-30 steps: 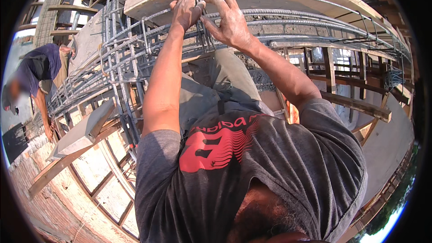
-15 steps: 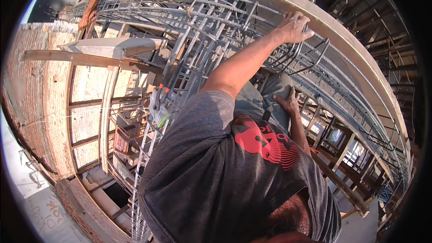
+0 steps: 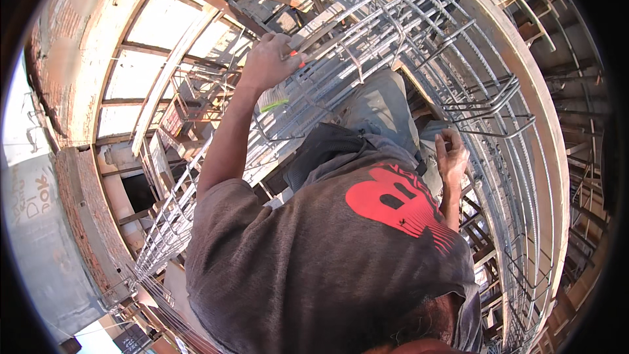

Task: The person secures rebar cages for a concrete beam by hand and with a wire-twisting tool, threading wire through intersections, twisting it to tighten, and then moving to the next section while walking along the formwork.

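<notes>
My left hand reaches out over the steel bars, fingers curled around a hand tool that looks like pincers; its orange-red handle ends stick out beside my fingers, and the jaws are hidden. A bright green item lies just below that wrist. Close to my right thigh, my right hand is raised with its fingers bent inward. Whatever it holds, if anything, does not show. Bent steel stirrups rest on the long ribbed bars to the right of it.
A curved rebar cage runs across the top and down the right side, along a wooden formwork board. Another bar cage slopes to the lower left. Brick wall, timber framing and gaps between the beams lie at the left.
My left hand has left the bars beside the formwork and swung left to the red-handled tool. My right hand has lifted and curled its fingers. The view has turned; the other person is out of sight.
</notes>
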Demonstrator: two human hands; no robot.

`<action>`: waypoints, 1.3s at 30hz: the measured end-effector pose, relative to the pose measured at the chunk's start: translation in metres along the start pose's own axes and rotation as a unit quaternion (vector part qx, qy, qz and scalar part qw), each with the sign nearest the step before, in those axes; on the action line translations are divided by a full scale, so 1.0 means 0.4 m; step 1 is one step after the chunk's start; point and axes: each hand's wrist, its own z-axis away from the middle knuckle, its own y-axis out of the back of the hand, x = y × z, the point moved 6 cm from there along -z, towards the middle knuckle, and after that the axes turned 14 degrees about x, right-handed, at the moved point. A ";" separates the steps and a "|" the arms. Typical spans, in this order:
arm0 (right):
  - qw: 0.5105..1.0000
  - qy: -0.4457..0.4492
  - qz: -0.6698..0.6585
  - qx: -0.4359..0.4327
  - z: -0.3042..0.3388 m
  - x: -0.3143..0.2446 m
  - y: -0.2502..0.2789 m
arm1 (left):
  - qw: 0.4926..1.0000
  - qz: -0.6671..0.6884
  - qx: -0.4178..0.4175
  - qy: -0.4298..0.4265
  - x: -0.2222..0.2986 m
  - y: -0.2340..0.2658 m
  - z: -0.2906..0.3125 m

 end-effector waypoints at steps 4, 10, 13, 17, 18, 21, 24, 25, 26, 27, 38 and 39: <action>0.931 0.357 -0.046 -0.062 -0.077 -0.398 -0.129 | 0.977 0.115 -0.070 0.168 -0.159 -0.035 0.079; 0.745 0.642 0.180 -0.017 -0.079 -0.625 -0.563 | 0.990 0.134 0.035 0.030 -0.118 -0.129 0.157; 0.741 0.597 0.248 -0.181 -0.080 -0.689 -0.620 | 0.979 0.179 0.065 0.069 -0.141 -0.132 0.176; 0.753 0.605 0.200 -0.165 -0.115 -0.693 -0.600 | 0.944 0.304 0.108 0.063 -0.153 -0.131 0.178; 0.772 0.591 0.190 -0.139 -0.129 -0.678 -0.587 | 0.927 0.345 0.099 0.107 -0.162 -0.142 0.178; 0.860 0.488 0.115 -0.096 -0.124 -0.670 -0.444 | 0.930 0.337 0.098 0.112 -0.164 -0.138 0.173; 0.925 0.336 -0.162 -0.077 -0.118 -0.547 -0.283 | 0.940 0.305 0.104 0.111 -0.186 -0.117 0.177; 0.903 0.320 -0.263 -0.111 -0.102 -0.473 -0.219 | 0.965 0.233 0.083 0.080 -0.171 -0.132 0.168; 0.894 0.299 -0.302 -0.140 -0.085 -0.360 -0.190 | 0.985 0.156 0.053 0.047 -0.161 -0.136 0.169; 0.926 0.129 -0.266 -0.235 -0.049 -0.266 -0.138 | 0.992 0.114 0.037 0.044 -0.159 -0.132 0.164; 0.888 -0.357 -0.289 0.003 0.151 0.286 0.111 | 0.998 -0.002 0.031 0.045 -0.085 -0.142 0.149; 0.873 -0.349 -0.341 0.019 0.133 0.298 0.103 | 0.998 0.005 0.026 0.049 -0.087 -0.150 0.146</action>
